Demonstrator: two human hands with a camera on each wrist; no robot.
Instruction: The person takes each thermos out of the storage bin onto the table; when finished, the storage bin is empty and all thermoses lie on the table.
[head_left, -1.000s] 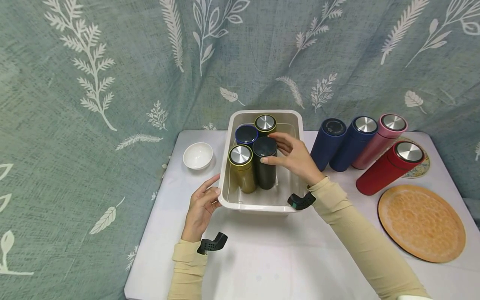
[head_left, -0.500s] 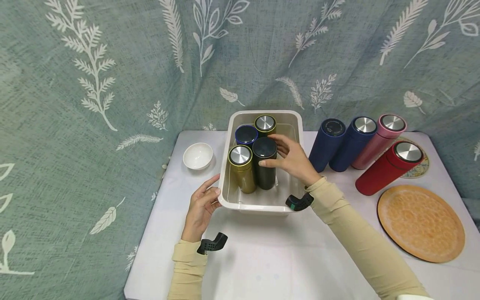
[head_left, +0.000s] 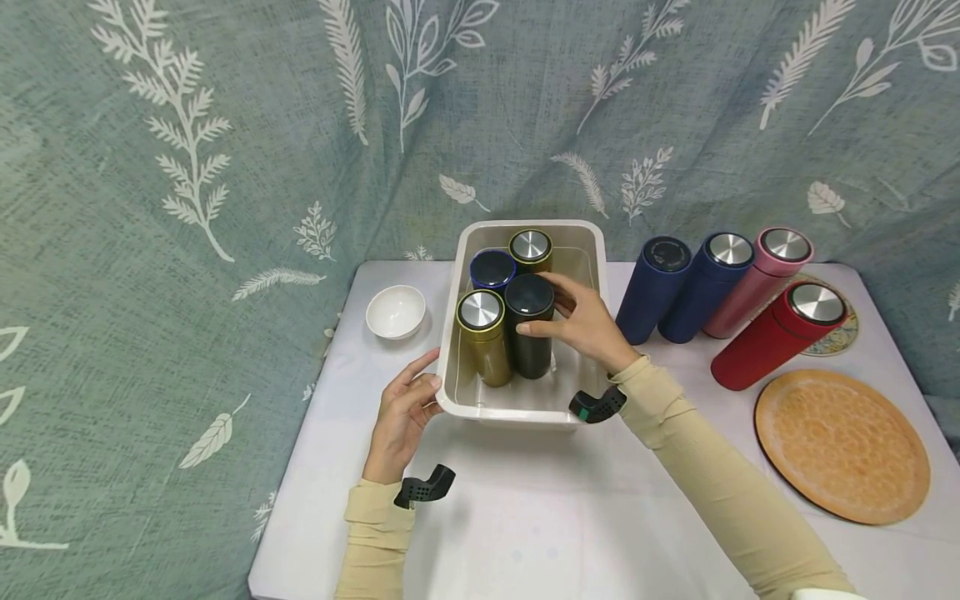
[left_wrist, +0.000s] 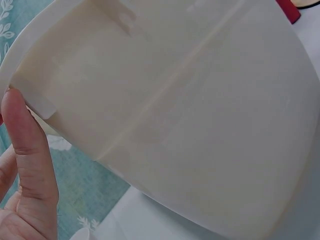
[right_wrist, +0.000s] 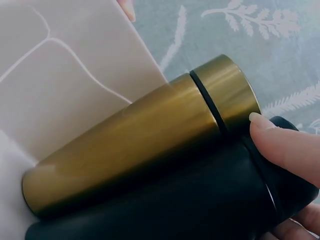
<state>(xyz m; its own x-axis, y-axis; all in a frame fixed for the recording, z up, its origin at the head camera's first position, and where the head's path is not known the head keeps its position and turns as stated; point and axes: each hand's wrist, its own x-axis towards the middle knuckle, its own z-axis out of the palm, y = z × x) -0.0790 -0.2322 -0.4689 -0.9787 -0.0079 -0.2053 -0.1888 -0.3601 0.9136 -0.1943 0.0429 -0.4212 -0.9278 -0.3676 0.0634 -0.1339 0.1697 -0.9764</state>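
Note:
A white plastic bin (head_left: 525, 415) stands on the table with upright thermos flasks in it. My right hand (head_left: 581, 329) grips the black flask (head_left: 532, 354) near its lid, thumb in front and fingers behind. Touching it on the left is a gold flask (head_left: 491, 354) with a silver lid, also a gold flask (right_wrist: 130, 145) in the right wrist view. Behind them stand a flask with a blue-ringed lid (head_left: 492, 268) and another silver-topped flask (head_left: 531, 244). My left hand (head_left: 405, 412) holds the bin's front left corner, its thumb (left_wrist: 30, 145) at the rim.
Right of the bin stand two navy flasks (head_left: 648, 292), a pink flask (head_left: 750, 287) and a red flask (head_left: 772, 342). A round tan board (head_left: 843, 446) lies at the right. A white bowl (head_left: 396, 312) sits left of the bin; a patterned curtain (head_left: 262, 167) hangs behind.
My right hand has shifted very slightly left and down around the black flask's lid. The left hand, bin and flasks stay in place.

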